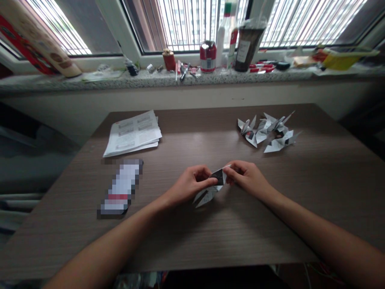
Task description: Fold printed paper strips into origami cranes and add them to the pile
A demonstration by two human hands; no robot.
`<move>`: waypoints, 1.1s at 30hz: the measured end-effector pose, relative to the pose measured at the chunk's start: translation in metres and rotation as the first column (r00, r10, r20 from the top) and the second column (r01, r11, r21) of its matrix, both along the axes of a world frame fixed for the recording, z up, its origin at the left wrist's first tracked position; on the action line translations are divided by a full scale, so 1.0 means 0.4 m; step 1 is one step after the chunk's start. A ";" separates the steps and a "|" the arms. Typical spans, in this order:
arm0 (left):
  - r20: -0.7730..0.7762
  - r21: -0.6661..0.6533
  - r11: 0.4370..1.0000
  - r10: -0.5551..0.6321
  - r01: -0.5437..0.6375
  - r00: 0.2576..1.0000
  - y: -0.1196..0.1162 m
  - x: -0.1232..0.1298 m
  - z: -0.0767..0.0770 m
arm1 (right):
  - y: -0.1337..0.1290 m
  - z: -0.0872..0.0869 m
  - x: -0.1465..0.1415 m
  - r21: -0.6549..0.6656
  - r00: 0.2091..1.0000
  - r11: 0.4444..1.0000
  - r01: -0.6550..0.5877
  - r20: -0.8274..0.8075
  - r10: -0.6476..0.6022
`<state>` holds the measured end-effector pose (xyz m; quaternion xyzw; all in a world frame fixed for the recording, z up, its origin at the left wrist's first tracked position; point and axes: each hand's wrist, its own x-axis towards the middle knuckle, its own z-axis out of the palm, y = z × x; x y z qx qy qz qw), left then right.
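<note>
Between my hands, above the middle of the brown table (180,245), is a folded paper piece (207,196) of printed white paper with a dark patch. My left hand (194,180) pinches it from the left, the thumb lying across its face. At its upper right corner, my right hand (243,174) grips the paper between thumb and fingers. Two pointed flaps stick out toward the lower left. Part of the paper is hidden behind my fingers. Farther back on the right lie several folded paper cranes (276,130), close together, made of similar printed paper.
A stack of printed sheets (135,132) lies at the back left, with a blurred-out phone (122,188) in front of it. On the stone windowsill (120,83) stand a red can (208,57), a dark drink cup (248,46), bottles and a yellow container (338,60).
</note>
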<state>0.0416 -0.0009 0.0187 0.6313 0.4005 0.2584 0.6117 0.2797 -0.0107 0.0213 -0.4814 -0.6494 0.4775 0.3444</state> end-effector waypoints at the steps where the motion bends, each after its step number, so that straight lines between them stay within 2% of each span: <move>1: -0.001 -0.001 1.000 0.028 -0.028 1.000 -0.002 0.002 0.004 | 0.000 -0.002 -0.001 -0.009 1.000 1.000 0.001 -0.021 -0.002; 5: 0.019 0.021 0.984 0.179 -0.180 0.984 -0.008 0.010 0.017 | -0.005 -0.020 -0.007 -0.068 0.994 0.996 -0.065 -0.094 0.058; 8: 0.064 -0.014 0.975 0.221 -0.221 0.973 -0.015 0.016 0.023 | -0.013 -0.031 -0.015 -0.097 0.990 0.989 -0.115 -0.096 0.106; 15: 0.118 -0.102 0.967 0.244 -0.232 0.963 -0.028 0.023 0.027 | -0.019 -0.019 -0.019 -0.006 0.995 0.996 -0.091 0.051 0.091; 22: 0.106 -0.041 0.980 0.198 -0.195 0.974 -0.027 0.018 0.030 | -0.018 -0.011 -0.015 0.047 0.992 0.994 -0.098 0.081 0.094; 28: 0.118 -0.033 0.970 0.244 -0.242 0.963 -0.036 0.029 0.025 | -0.022 -0.009 -0.018 0.052 0.991 0.992 -0.113 0.074 0.109; 33: 0.128 -0.021 0.972 0.234 -0.233 0.964 -0.041 0.033 0.029 | -0.023 -0.006 -0.017 0.046 0.989 0.991 -0.130 0.071 0.126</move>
